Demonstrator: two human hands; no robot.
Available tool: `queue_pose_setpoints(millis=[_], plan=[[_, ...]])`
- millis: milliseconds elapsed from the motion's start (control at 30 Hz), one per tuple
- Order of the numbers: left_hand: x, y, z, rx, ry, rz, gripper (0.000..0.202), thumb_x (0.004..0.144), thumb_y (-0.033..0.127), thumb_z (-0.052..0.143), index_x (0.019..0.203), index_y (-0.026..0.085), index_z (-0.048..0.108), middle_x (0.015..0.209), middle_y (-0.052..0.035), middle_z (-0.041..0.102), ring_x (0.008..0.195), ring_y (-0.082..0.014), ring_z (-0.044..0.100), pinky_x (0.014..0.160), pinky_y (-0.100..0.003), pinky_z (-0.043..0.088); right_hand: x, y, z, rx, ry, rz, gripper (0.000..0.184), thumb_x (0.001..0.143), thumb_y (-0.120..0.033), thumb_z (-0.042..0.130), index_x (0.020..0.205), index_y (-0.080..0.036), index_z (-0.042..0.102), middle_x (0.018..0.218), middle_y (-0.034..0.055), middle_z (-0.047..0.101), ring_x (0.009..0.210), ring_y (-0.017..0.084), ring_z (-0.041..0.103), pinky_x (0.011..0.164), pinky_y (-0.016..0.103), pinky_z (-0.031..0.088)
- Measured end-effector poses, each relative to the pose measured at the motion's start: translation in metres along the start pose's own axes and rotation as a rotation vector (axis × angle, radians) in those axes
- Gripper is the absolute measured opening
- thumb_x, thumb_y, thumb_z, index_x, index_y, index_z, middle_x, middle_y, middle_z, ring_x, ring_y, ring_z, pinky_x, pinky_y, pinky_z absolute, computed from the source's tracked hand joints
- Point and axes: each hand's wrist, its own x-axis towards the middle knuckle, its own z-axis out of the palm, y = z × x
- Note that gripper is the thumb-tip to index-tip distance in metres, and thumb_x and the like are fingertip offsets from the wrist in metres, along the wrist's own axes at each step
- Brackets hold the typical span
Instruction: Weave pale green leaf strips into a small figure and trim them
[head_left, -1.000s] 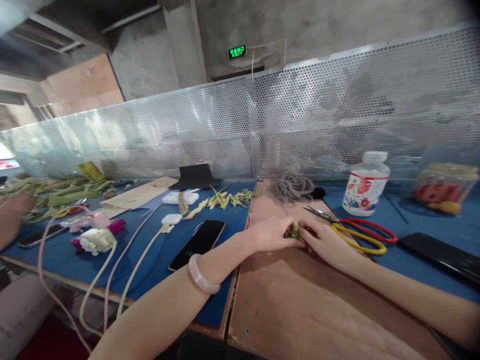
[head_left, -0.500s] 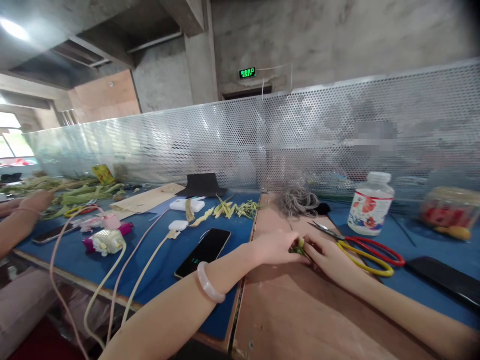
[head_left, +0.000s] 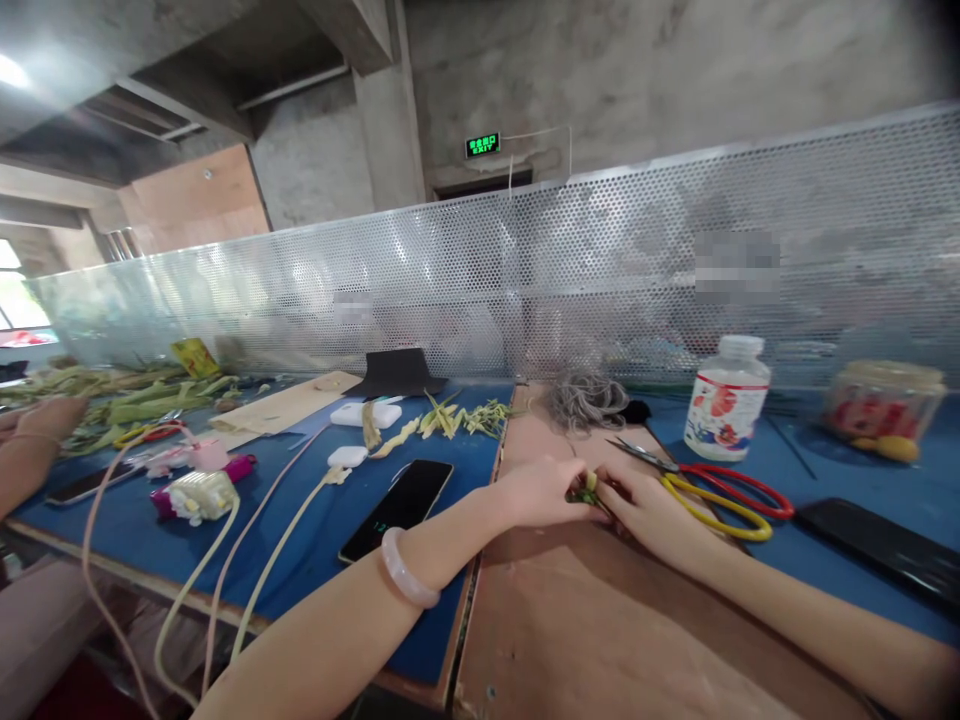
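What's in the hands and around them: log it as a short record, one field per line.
Left hand: holds a small green piece, partly hidden by fingers
Right hand: fingers at the same piece
Left wrist: pale bangle
Beyond hands: tangled grey cord
Right side: scissors with red and yellow handles, bottle with printed label, jar
Left side: phone, greenish strips
Far left: co-worker's hand beside leafy material

A small, half-hidden green piece sits between left grip and right grip.
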Motion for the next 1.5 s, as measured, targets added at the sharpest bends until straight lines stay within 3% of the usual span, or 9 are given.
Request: queue_pose_setpoints(millis=[600, 1133, 1500], plan=[[0.0001, -0.0046, 0.0040, 0.004, -0.003, 0.016, 0.050, 0.071, 0.065, 0.045, 0.090, 0.019, 0.051, 0.080, -0.0049, 0.062, 0.071, -0.0199, 0.058, 0.052, -0.024, 0.033, 0.0024, 0.0029, 0.0000, -0.023, -0.033, -0.030, 0.025, 0.085, -0.036, 0.032, 0.073, -0.020, 0.048, 0.055, -0.0021, 0.052, 0.048, 0.013, 0.049, 0.045, 0.022, 0.036], [-0.0032, 0.0026, -0.0022, 0.028, -0.051, 0.001, 0.048, 0.074, 0.060, 0.046, 0.095, 0.017, 0.052, 0.086, -0.0094, 0.063, 0.074, -0.0228, 0.059, 0.052, -0.027, 0.034, 0.0014, 0.0054, -0.0017, -0.118, -0.041, -0.094, 0.022, 0.084, -0.031, 0.034, 0.080, -0.019, 0.052, 0.073, 0.0026, 0.064, 0.063, 0.016, 0.056, 0.055, 0.025, 0.041], [-0.0065, 0.0035, -0.0015, 0.080, -0.026, 0.023, 0.053, 0.074, 0.060, 0.044, 0.100, 0.014, 0.051, 0.090, -0.0138, 0.062, 0.079, -0.0273, 0.060, 0.053, -0.029, 0.036, -0.0024, -0.0002, -0.0014, -0.099, -0.060, -0.076, 0.022, 0.085, -0.033, 0.033, 0.076, -0.021, 0.048, 0.062, -0.0018, 0.056, 0.054, 0.014, 0.052, 0.052, 0.024, 0.039]])
